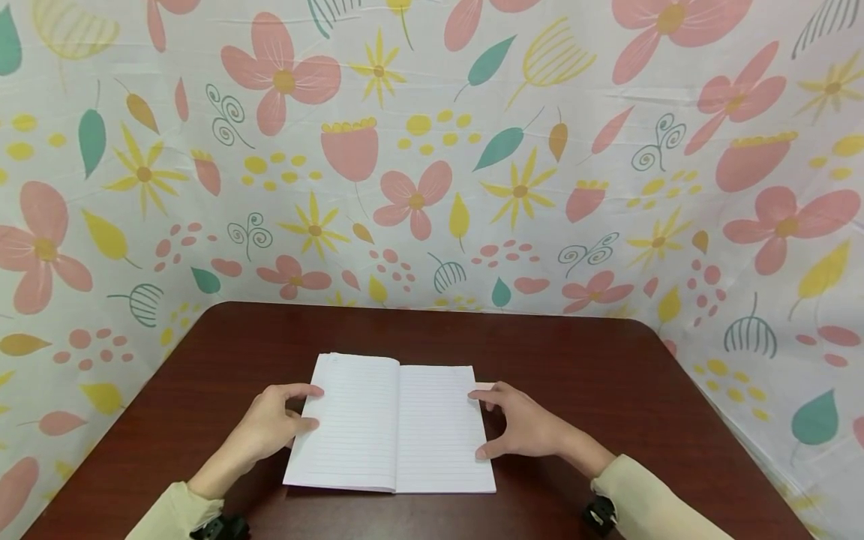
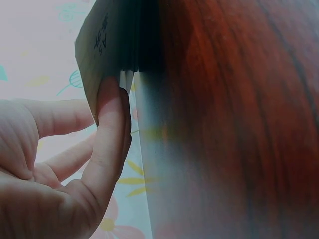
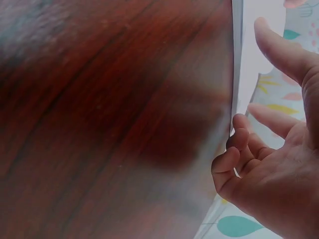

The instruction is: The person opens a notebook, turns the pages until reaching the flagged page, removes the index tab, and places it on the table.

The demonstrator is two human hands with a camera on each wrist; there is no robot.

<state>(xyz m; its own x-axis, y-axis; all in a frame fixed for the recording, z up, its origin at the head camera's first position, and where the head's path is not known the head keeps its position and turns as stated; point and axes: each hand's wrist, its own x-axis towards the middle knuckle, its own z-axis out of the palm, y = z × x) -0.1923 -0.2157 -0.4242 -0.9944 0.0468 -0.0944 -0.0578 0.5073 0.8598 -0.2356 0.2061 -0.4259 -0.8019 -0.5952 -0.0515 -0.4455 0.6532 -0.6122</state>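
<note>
A lined notebook (image 1: 435, 431) lies spread on the table, its pages blank apart from a faint mark at the top left. My left hand (image 1: 268, 424) grips its left edge, thumb and a finger over the page. In the left wrist view, another finger presses the outside of the cover (image 2: 94, 59), which bears dark handwriting and stands off the tabletop. On the right edge rests my right hand (image 1: 529, 426), thumb and forefinger spread on the page. Its other fingers (image 3: 227, 162) bend loosely beside the notebook's edge in the right wrist view.
The dark reddish-brown table (image 1: 540, 341) has a glossy surface and rounded far corners. Behind it and along both sides hangs a white cloth (image 1: 466, 97) printed with flowers and leaves. Dark wrist devices (image 1: 599, 514) sit at the light sleeves (image 1: 651, 499).
</note>
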